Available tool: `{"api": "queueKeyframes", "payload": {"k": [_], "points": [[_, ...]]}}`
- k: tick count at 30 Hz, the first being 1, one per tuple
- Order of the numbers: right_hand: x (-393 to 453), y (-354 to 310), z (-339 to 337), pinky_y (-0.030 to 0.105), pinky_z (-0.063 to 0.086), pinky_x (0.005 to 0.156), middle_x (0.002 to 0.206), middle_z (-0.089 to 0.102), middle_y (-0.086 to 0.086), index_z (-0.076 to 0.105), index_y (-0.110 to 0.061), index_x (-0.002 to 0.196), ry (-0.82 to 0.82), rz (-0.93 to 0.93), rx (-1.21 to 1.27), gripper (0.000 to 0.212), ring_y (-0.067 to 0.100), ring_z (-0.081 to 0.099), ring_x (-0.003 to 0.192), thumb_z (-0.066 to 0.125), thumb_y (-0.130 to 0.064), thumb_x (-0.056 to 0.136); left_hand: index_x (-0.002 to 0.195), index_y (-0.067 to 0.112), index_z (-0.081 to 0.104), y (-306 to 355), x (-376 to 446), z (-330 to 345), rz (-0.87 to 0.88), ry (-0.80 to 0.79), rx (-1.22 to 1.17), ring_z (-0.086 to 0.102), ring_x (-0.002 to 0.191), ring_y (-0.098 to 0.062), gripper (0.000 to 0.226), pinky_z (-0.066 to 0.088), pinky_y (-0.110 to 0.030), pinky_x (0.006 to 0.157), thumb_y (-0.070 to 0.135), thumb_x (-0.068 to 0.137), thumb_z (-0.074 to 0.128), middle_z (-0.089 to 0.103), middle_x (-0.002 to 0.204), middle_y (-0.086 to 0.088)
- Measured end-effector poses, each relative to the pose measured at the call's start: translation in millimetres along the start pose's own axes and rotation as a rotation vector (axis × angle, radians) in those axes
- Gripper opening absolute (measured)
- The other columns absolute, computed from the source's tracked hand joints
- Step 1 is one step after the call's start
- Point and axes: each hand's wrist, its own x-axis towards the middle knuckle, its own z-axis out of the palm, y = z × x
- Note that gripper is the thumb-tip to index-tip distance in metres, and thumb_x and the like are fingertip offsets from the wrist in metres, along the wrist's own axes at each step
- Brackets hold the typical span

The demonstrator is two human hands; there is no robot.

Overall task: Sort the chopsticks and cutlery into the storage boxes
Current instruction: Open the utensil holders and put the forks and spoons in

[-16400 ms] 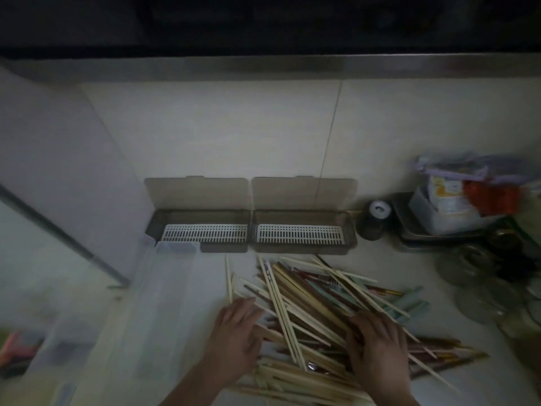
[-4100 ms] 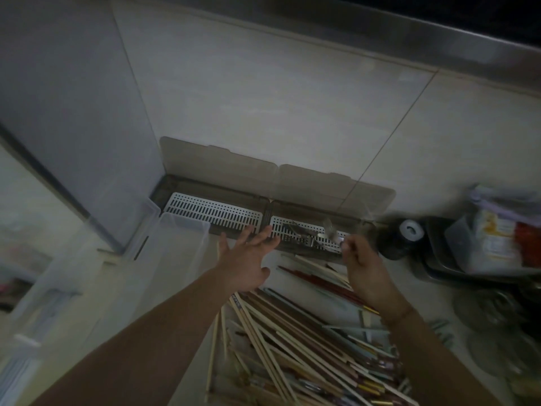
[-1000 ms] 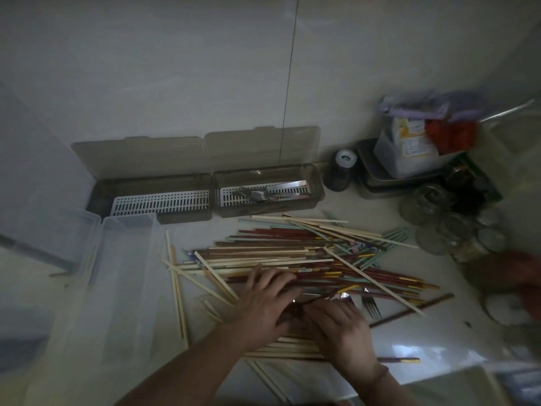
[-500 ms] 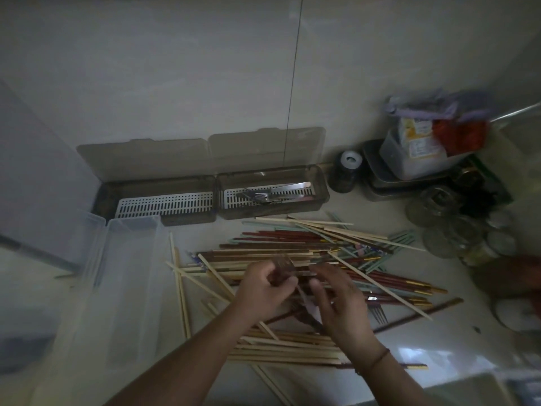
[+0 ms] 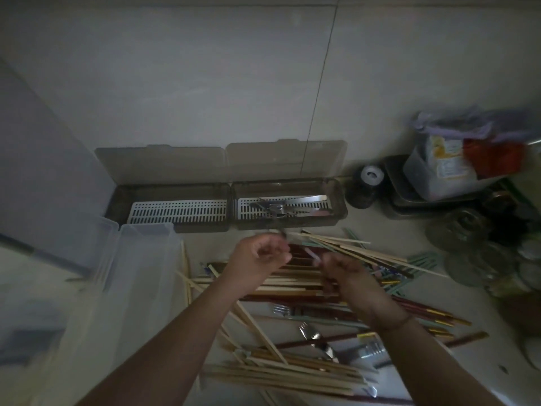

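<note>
Over on the left, the smoky-grey plastic storage box with the white slotted tray (image 5: 175,211) is sitting empty against the wall, lid flipped up. Right beside it, touching, the matching right-hand grey storage box (image 5: 336,213) is already holding some steel forks and a knife (image 5: 288,206), lying lengthwise, left to right.

Your left hand (image 5: 257,259) is hovering just in front of that right-hand box, fingers curled in, and it looks like they're pinching something small and dark near the tips. It's too blurred to say what, so I can't tell for sure. Your right hand (image 5: 344,269) is hanging just to the right of it, fingers curled too, maybe gripping a thin pale piece; again, too smeared to call.

The key bit: the cutlery box is lying straight ahead of your left hand, near its knuckles, with its long axis running across you. So whatever you're carrying probably wants turning sideways before it goes in.

The mixed heap of bamboo, dark red and teal chopsticks (image 5: 307,288) is sprawling on the pale bench (image 5: 483,361) under both wrists, mostly lying left to right, with a few loose steel forks and spoons (image 5: 317,338) nearer you.
</note>
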Motion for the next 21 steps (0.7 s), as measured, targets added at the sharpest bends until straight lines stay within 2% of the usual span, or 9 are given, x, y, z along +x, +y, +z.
{"api": "queueKeyframes", "payload": {"k": [2, 4, 6, 7, 9, 12, 15, 18, 21], "points": [[21.9, -24.7, -12.6, 0.015, 0.042, 0.055, 0.059, 0.053, -0.008, 0.068, -0.025, 0.075, 0.135, -0.162, -0.292, 0.027, 0.006, 0.049, 0.053, 0.053, -0.028, 0.097, 0.098, 0.026, 0.071, -5.4, 7.7, -8.2, 0.080, 0.119, 0.284, 0.061, 0.095, 0.000, 0.019, 0.046, -0.014, 0.079, 0.015, 0.083, 0.074, 0.069, 0.098, 0.013], [53.0, -47.9, -23.4, 0.007, 0.038, 0.056, 0.068, 0.061, -0.010, 0.067, -0.024, 0.082, 0.294, -0.327, -0.669, 0.021, 0.001, 0.055, 0.060, 0.053, -0.023, 0.097, 0.105, 0.018, 0.071, -9.3, 14.2, -15.1, 0.221, 0.257, 0.537, 0.057, 0.107, -0.012, 0.022, 0.045, -0.026, 0.091, 0.015, 0.083, 0.071, 0.066, 0.110, 0.005], [86.3, -66.6, -27.7, 0.019, 0.042, 0.064, 0.080, 0.066, 0.004, 0.069, -0.014, 0.090, 0.322, -0.364, -0.900, 0.019, 0.016, 0.061, 0.072, 0.052, -0.021, 0.097, 0.117, 0.017, 0.065, -14.1, 20.5, -20.0, 0.249, 0.277, 0.745, 0.049, 0.122, -0.022, 0.034, 0.040, -0.039, 0.103, 0.023, 0.084, 0.068, 0.059, 0.127, 0.000], [102.8, -72.6, -27.5, 0.024, 0.042, 0.067, 0.086, 0.068, 0.008, 0.069, -0.012, 0.092, 0.295, -0.338, -1.004, 0.020, 0.024, 0.062, 0.078, 0.050, -0.020, 0.097, 0.127, 0.020, 0.059, -16.2, 23.5, -22.0, 0.205, 0.240, 0.861, 0.041, 0.130, -0.023, 0.044, 0.033, -0.044, 0.108, 0.030, 0.085, 0.065, 0.052, 0.136, 0.001], [131.1, -77.8, -23.0, 0.029, 0.045, 0.073, 0.096, 0.068, 0.009, 0.067, -0.016, 0.090, 0.189, -0.246, -1.214, 0.020, 0.028, 0.062, 0.087, 0.048, -0.019, 0.095, 0.141, 0.027, 0.041, -21.2, 29.3, -24.9, 0.082, 0.151, 1.052, 0.023, 0.142, -0.021, 0.059, 0.017, -0.050, 0.115, 0.042, 0.086, 0.057, 0.036, 0.150, 0.004], [156.4, -77.4, -8.7, 0.034, 0.050, 0.086, 0.107, 0.068, 0.008, 0.068, -0.018, 0.096, 0.038, -0.200, -1.457, 0.020, 0.027, 0.062, 0.095, 0.048, -0.021, 0.094, 0.144, 0.031, 0.031, -28.8, 33.8, -26.4, 0.028, 0.127, 1.092, 0.014, 0.145, -0.018, 0.064, 0.005, -0.054, 0.117, 0.043, 0.086, 0.054, 0.035, 0.150, 0.007], [166.9, -73.0, 0.6, 0.033, 0.049, 0.088, 0.106, 0.069, 0.012, 0.070, -0.009, 0.099, -0.049, -0.186, -1.420, 0.030, 0.027, 0.063, 0.095, 0.043, -0.021, 0.098, 0.143, 0.034, 0.031, -31.4, 33.9, -27.0, 0.029, 0.139, 1.068, 0.011, 0.147, -0.015, 0.063, -0.002, -0.054, 0.117, 0.042, 0.085, 0.054, 0.036, 0.149, 0.009], [172.7, -70.8, 2.2, 0.032, 0.049, 0.090, 0.110, 0.068, 0.012, 0.071, -0.006, 0.105, -0.157, -0.130, -1.444, 0.028, 0.027, 0.062, 0.101, 0.047, -0.018, 0.096, 0.143, 0.036, 0.030, -32.1, 35.2, -27.5, 0.010, 0.136, 1.023, 0.008, 0.147, -0.013, 0.062, -0.005, -0.055, 0.114, 0.041, 0.086, 0.054, 0.035, 0.151, 0.010], [178.8, -67.0, 1.8, 0.031, 0.050, 0.085, 0.108, 0.068, 0.013, 0.072, -0.006, 0.102, -0.146, -0.188, -1.450, 0.024, 0.027, 0.062, 0.096, 0.050, -0.013, 0.095, 0.140, 0.037, 0.032, -31.1, 37.5, -27.2, -0.006, 0.141, 0.991, 0.007, 0.148, -0.012, 0.059, -0.008, -0.057, 0.113, 0.042, 0.086, 0.055, 0.037, 0.150, 0.009]]}}
